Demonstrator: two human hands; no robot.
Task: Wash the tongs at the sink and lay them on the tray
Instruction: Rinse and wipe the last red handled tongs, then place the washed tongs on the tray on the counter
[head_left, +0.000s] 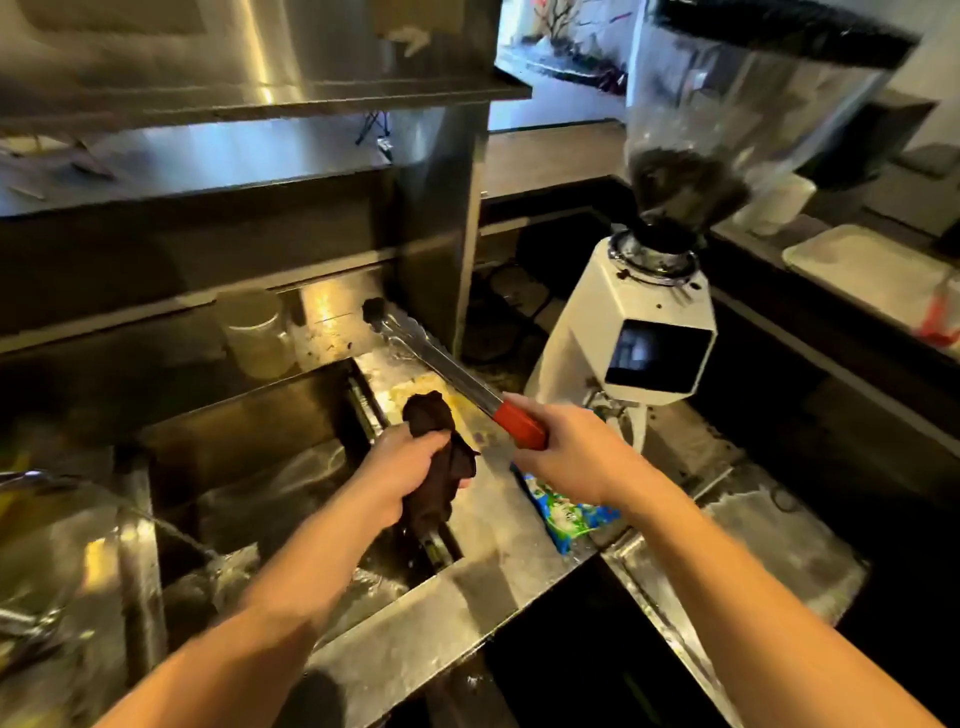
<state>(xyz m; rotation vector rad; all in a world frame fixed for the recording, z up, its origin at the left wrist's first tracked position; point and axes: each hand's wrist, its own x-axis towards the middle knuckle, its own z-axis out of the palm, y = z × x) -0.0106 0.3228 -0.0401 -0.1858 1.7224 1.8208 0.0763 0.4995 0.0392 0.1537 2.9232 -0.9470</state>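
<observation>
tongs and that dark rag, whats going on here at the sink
A person stands at a stainless steel sink. Their right hand grips the red-handled metal tongs by the handle, tips pointing away over the wet steel counter. Their left hand clutches a dark crumpled cloth at the sink's edge, close to the tongs but not touching them. A white coffee grinder stands just behind. A pale tray lies on the far right counter, and the tongs are not on it yet.
</observation>
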